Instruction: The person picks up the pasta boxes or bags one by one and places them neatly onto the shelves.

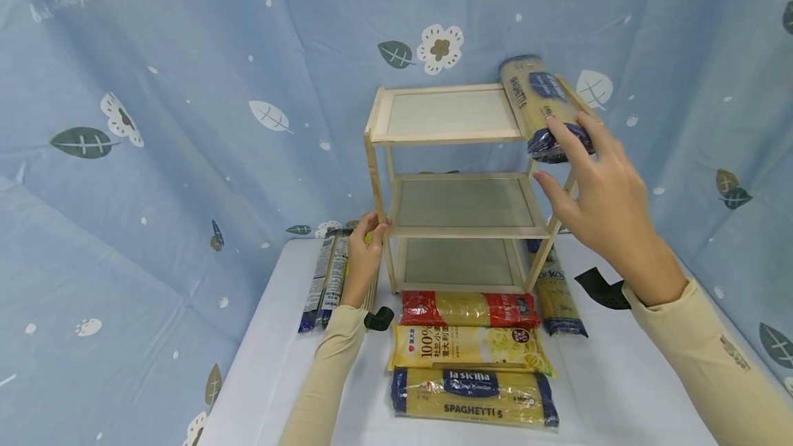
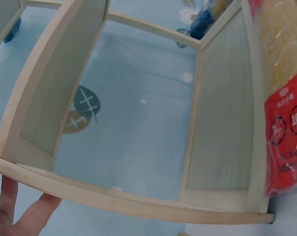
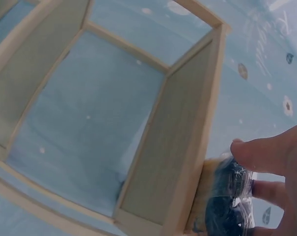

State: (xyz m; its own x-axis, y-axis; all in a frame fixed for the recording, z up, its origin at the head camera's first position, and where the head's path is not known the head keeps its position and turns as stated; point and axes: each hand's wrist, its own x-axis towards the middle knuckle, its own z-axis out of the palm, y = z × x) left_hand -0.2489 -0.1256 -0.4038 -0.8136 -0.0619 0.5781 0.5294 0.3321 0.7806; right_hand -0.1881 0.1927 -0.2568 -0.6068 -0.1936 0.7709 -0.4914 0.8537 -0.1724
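A three-tier wooden shelf rack (image 1: 455, 231) stands on the table. My left hand (image 1: 367, 253) grips its left front post at middle-tier height, with fingers and thumb either side of the wood in the left wrist view. On the right end of the top tier lies a spaghetti pack (image 1: 537, 98), its crinkled dark-blue end (image 3: 229, 196) jutting past the front edge. My right hand (image 1: 604, 188) is at that end, its fairly straight fingers reaching over the top. Its thumb is spread away, below the pack in the head view and beside the crinkled wrap in the right wrist view.
Before the rack lie a red-ended pasta pack (image 1: 469, 309), a yellow pasta pack (image 1: 464, 347) and a blue-ended spaghetti pack (image 1: 473, 398). More packs (image 1: 326, 281) lie left of the rack, and another pasta pack (image 1: 560, 298) lies right. A blue patterned curtain (image 1: 186, 122) hangs close behind.
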